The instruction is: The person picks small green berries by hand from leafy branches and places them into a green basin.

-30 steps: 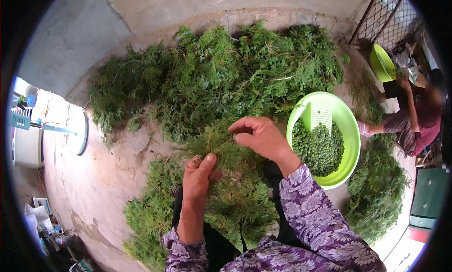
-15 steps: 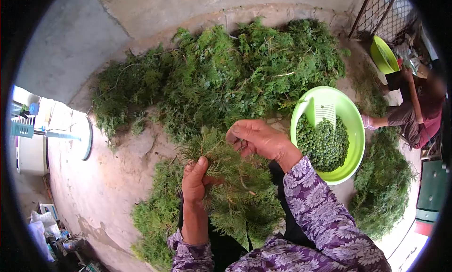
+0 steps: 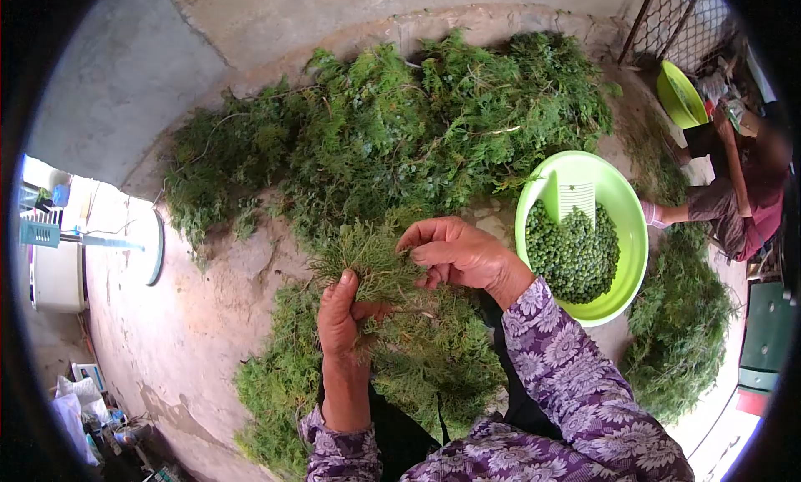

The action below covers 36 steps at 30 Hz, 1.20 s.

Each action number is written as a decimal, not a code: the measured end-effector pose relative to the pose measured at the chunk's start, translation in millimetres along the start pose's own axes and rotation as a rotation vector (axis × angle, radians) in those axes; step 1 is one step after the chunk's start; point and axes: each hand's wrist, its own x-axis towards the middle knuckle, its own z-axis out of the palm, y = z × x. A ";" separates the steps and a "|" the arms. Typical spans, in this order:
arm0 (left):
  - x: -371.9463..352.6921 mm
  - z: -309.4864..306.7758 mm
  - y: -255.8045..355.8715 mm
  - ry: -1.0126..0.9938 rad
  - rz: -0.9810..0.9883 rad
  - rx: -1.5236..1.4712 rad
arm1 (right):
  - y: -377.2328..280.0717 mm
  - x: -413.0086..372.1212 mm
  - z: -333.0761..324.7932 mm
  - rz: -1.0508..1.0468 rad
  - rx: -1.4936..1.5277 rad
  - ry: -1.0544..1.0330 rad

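My left hand (image 3: 338,319) is closed round the stem of a feathery evergreen sprig (image 3: 365,261), its thumb pressed on top. To the right of the sprig's foliage is my right hand (image 3: 463,255), fingers curled in a pinch; whatever lies between them is hidden. Below both hands, more cut branches (image 3: 438,353) lie across my lap and the floor. A light green basin (image 3: 630,273) with a ribbed washboard panel stands beside my right forearm. Small round green cones or berries (image 3: 571,261) fill much of it.
A long heap of evergreen branches (image 3: 400,131) lies along the wall. Another pile (image 3: 680,340) is beyond the basin. At the right sits another person (image 3: 751,190) near a second green basin (image 3: 680,96). A fan-like stand base (image 3: 154,247) is at the left.
The sprig in my left hand has turned, its foliage now bunched higher. My right hand has shifted slightly, fingers still curled. The other person's arm has moved a little.
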 end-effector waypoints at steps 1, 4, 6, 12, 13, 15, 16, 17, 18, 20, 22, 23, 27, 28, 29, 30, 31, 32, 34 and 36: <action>-0.5 1.9 1.1 0.023 -0.009 0.011 | -1.6 -0.7 1.2 0.005 0.023 0.010; -2.1 3.6 3.0 0.049 -0.013 0.007 | -1.8 -2.0 0.1 -0.014 -0.021 0.011; -2.5 2.7 3.1 0.053 -0.010 -0.008 | -3.9 -2.6 -0.7 -0.017 -0.091 0.036; -5.5 11.1 0.7 0.075 -0.017 0.293 | 5.9 5.6 2.3 -0.232 -0.896 0.306; -4.7 8.8 -4.6 0.040 -0.004 0.333 | 8.4 5.9 2.8 -0.364 -1.152 0.408; -6.4 10.0 -9.8 0.004 0.007 0.373 | 10.1 9.1 -5.1 -0.396 -1.139 0.465; -7.9 12.8 -10.4 -0.030 0.008 0.407 | 10.1 11.3 -8.9 -0.430 -1.128 0.518; -8.9 16.0 -11.4 -0.065 0.009 0.440 | 9.6 12.3 -11.5 -0.431 -1.128 0.518; -9.5 19.7 -13.8 -0.048 0.011 0.396 | 8.8 12.6 -13.9 -0.422 -1.047 0.543; -7.4 19.0 -16.3 -0.081 -0.001 0.402 | 10.8 14.2 -18.0 -0.412 -0.966 0.567; -7.0 19.8 -18.0 -0.112 -0.014 0.408 | 14.7 16.7 -20.3 -0.509 -1.027 0.578; -7.2 21.7 -18.5 -0.118 -0.011 0.438 | 11.2 15.3 -18.4 -0.509 -1.028 0.578; -5.7 25.8 -16.1 -0.153 -0.024 0.441 | 1.0 12.9 -14.7 -0.239 -0.195 0.554; -6.5 26.8 -15.6 -0.153 -0.024 0.440 | 2.1 13.4 -16.2 -0.221 -0.073 0.547; -8.2 27.8 -15.2 -0.191 0.012 0.465 | 2.2 15.1 -22.4 -0.220 -0.074 0.548; -10.0 28.5 -15.1 -0.230 0.047 0.490 | 0.1 17.3 -33.0 -0.298 -0.241 0.637; -11.9 28.5 -15.5 -0.230 0.046 0.490 | -2.8 17.5 -43.0 -0.375 -0.411 0.724; -13.9 28.0 -15.9 -0.261 0.046 0.484 | -10.7 14.2 -43.2 -0.413 -0.204 0.656; -14.4 27.8 -14.7 -0.287 0.047 0.478 | -17.5 7.2 -37.0 -0.332 -0.085 0.608; -15.0 26.7 -12.9 -0.282 0.018 0.508 | -17.6 7.1 -33.8 -0.172 0.127 0.393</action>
